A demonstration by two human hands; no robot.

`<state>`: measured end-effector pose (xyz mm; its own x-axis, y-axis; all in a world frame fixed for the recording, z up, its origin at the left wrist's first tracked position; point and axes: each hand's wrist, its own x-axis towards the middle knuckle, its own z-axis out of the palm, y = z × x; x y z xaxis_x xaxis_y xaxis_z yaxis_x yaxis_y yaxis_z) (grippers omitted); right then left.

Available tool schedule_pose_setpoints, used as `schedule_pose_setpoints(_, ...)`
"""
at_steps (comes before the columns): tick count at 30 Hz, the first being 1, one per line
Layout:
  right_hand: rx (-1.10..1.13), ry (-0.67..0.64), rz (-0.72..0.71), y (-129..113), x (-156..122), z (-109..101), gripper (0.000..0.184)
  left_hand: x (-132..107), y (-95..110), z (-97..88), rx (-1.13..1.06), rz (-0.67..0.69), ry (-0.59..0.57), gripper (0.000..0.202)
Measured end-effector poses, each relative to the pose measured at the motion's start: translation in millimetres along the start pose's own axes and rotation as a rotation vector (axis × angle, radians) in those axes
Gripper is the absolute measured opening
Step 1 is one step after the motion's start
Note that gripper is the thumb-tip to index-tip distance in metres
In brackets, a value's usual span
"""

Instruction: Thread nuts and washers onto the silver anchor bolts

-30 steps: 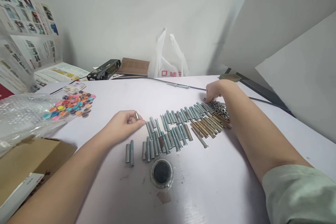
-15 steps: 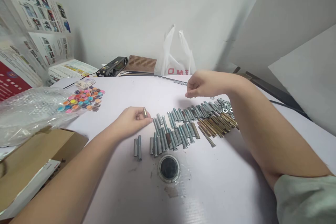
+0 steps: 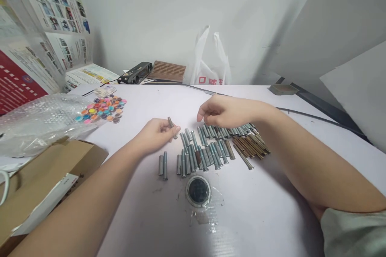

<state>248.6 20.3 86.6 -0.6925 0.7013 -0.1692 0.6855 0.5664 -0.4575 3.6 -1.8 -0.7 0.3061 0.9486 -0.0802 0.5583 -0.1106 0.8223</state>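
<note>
Left hand (image 3: pixel 155 134) pinches a rod (image 3: pixel 170 123); right hand (image 3: pixel 217 112) curled near bolts (image 3: pixel 201 136), can't tell if holding. Open desk (image 3: pixel 147 106) from left hand to rear edge; box (image 3: pixel 74 158) left.

Box (image 3: pixel 87 151) left of bolts (image 3: pixel 215 156)

a white bag (image 3: pixel 208 68) stands beside a slatted mat (image 3: pixel 168 70), colourful discs (image 3: pixel 105 107) beside clear plastic (image 3: pixel 45 118).

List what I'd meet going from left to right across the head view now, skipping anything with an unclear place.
Cardboard box → colourful small discs → left hand, pinching a slim metal piece → dark round piece with a pale ring → right hand → brass-coloured rods → shallow tray.
</note>
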Motion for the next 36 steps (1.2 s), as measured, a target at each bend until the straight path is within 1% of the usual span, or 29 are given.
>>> schedule_pose_setpoints(4,0.111,-0.017,-0.023,-3.1,10.6,18.3,0.022,3.1,-3.4,0.9,-0.048,0.004,0.022,0.051)
schedule_pose_setpoints(7,0.205,-0.107,-0.015,-4.9,18.2,33.1,0.02,4.6,-4.0,1.3,-0.117,0.017,0.033,0.053)
schedule_pose_setpoints(9,0.217,-0.128,-0.012,-6.3,22.1,42.0,0.019,4.6,-2.6,1.7,-0.167,0.032,0.047,0.055)
schedule_pose_setpoints(11,0.207,-0.091,-0.015,-8.3,25.0,50.2,0.02,4.0,-0.2,2.0,-0.216,0.045,0.059,0.055)
schedule_pose_setpoints(16,0.278,-0.016,-0.046,-14.8,29.7,66.4,0.038,1.5,3.6,0.8,-0.348,0.071,0.056,0.055)
schedule_pose_setpoints(20,0.427,0.069,-0.062,-18.3,32.2,71.3,0.037,2.1,2.0,0.7,-0.445,0.114,0.091,0.051)
schedule_pose_setpoints(22,0.453,0.113,-0.06,-19.7,32.6,72.7,0.033,4.2,1.4,1.1,-0.514,0.119,0.117,0.047)
schedule_pose_setpoints(24,0.393,0.169,-0.061,-21.6,32.0,74.1,0.03,7.3,1.5,-0.7,-0.656,0.121,0.166,0.041)
schedule_pose_setpoints(25,0.337,0.2,-0.065,-22.8,31.2,74.6,0.03,8.8,1.6,-3.0,-0.736,0.124,0.22,0.039)
schedule_pose_setpoints(27,0.218,0.253,-0.077,-24.9,29.0,73.9,0.029,10.6,2.1,-10.5,-0.828,0.131,0.393,0.037)
schedule_pose_setpoints(28,0.173,0.264,-0.082,-25.6,27.7,72.1,0.029,10.5,2.3,-15.0,-0.798,0.121,0.486,0.038)
schedule_pose_setpoints(29,0.142,0.258,-0.085,-25.7,26.4,69.2,0.029,9.6,2.6,-19.1,-0.709,0.1,0.559,0.039)
schedule_pose_setpoints(30,0.124,0.242,-0.083,-25.2,25.1,65.3,0.029,8.1,2.8,-22.2,-0.565,0.061,0.593,0.041)
schedule_pose_setpoints(31,0.112,0.223,-0.075,-23.9,23.9,60.4,0.03,6.1,2.8,-23.8,-0.395,0.013,0.584,0.044)
schedule_pose_setpoints(32,0.101,0.213,-0.06,-22.1,22.7,54.9,0.031,4.0,2.6,-23.7,-0.22,-0.035,0.533,0.046)
schedule_pose_setpoints(34,0.071,0.233,-0.014,-17.3,20.5,43.8,0.033,0.1,1.7,-18.4,0.073,-0.096,0.378,0.05)
schedule_pose_setpoints(36,0.028,0.279,0.045,-12.9,18.4,34.9,0.034,-2.4,0.7,-9.6,0.269,-0.106,0.245,0.053)
